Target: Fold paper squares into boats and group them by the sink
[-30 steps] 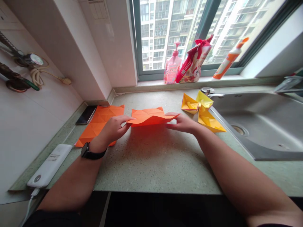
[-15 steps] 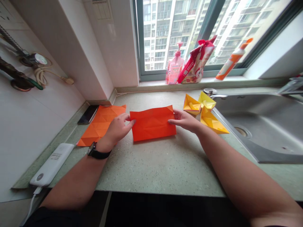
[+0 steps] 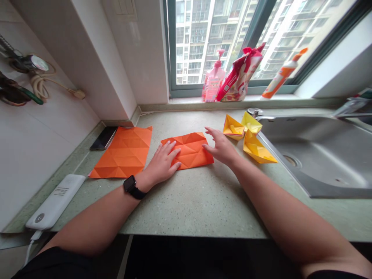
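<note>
An orange sheet of paper (image 3: 192, 149) with crossing fold lines lies on the counter between my hands. My left hand (image 3: 164, 161) rests flat on its left part, fingers spread. At the sheet's right edge is my right hand (image 3: 219, 146), fingers apart, the thumb over the paper's edge. To the left lies a larger creased orange sheet (image 3: 123, 151), spread flat. Past my right hand stand folded paper boats: an orange-yellow one (image 3: 233, 127), a pale yellow one (image 3: 251, 123) and a deeper yellow one (image 3: 257, 147).
A dark phone (image 3: 104, 138) lies by the left wall, partly under the larger sheet. Nearer is a white power bank (image 3: 55, 201) with a cable. The steel sink (image 3: 325, 155) is at right. A pink pump bottle (image 3: 213, 83), red bag (image 3: 240, 75) and orange-white bottle (image 3: 283, 75) line the sill.
The sheet between my hands has gone from held up at both ends to lying on the counter. My left hand has moved right onto it; my right fingers have let go and spread.
</note>
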Demonstrator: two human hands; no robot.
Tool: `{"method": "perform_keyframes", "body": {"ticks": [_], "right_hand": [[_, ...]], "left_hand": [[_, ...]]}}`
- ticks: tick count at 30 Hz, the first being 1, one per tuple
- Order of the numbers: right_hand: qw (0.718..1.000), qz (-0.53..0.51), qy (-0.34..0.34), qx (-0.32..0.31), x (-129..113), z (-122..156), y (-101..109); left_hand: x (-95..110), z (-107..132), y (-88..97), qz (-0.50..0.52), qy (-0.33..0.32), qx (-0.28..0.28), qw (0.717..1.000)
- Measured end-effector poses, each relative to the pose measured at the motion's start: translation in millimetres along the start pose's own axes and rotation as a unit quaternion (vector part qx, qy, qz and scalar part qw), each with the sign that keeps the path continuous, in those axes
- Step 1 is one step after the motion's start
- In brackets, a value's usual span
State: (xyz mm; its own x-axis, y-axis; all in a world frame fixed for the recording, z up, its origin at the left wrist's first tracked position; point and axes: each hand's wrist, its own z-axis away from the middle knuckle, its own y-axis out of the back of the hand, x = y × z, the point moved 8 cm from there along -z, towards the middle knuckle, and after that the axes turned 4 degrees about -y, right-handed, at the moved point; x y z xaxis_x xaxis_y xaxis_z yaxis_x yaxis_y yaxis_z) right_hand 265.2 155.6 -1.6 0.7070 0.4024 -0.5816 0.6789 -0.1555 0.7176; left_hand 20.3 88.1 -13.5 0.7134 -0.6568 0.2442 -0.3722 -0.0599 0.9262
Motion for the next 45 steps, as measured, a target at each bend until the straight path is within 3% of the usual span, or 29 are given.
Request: {"method": "perform_keyframes", "body": {"ticks": [3, 7, 10, 13, 20, 24, 33, 37, 45], "right_hand": [[0.995, 0.057, 0.072, 0.037, -30.1, 7.1, 2.2], [0.988, 0.061, 0.131, -0.057, -50.8, 18.2, -27.3], [0.978, 0.058, 0.141, -0.141, -48.8, 25.3, -50.3], [0.973, 0.05, 0.127, -0.189, -39.7, 27.5, -60.1], [0.97, 0.044, 0.112, -0.21, -32.9, 26.0, -60.7], [0.969, 0.037, 0.106, -0.221, -35.1, 26.3, -60.0], [0.969, 0.036, 0.086, -0.227, -34.7, 26.1, -59.7], [0.969, 0.045, 0.083, -0.229, -34.1, 25.5, -60.4], [0.968, 0.037, 0.075, -0.236, -35.2, 24.7, -59.3]], "left_hand": [[-8.6, -3.2, -8.1, 0.011, 0.013, -0.024, 1.0], [-10.3, -5.5, -13.3, 0.021, 0.007, -0.041, 0.999], [-10.3, -4.7, -16.1, 0.022, 0.009, -0.047, 0.999], [-8.0, -1.7, -18.1, 0.033, -0.002, -0.053, 0.998], [22.9, 3.1, -11.8, 0.083, -0.131, -0.057, 0.986], [31.9, 3.9, -8.2, 0.099, -0.155, -0.069, 0.981], [33.1, 6.1, 4.9, 0.046, -0.125, -0.116, 0.984], [20.9, 10.6, 13.3, 0.027, -0.098, -0.153, 0.983], [-6.4, 26.6, 25.9, -0.007, 0.022, -0.273, 0.962]]}}
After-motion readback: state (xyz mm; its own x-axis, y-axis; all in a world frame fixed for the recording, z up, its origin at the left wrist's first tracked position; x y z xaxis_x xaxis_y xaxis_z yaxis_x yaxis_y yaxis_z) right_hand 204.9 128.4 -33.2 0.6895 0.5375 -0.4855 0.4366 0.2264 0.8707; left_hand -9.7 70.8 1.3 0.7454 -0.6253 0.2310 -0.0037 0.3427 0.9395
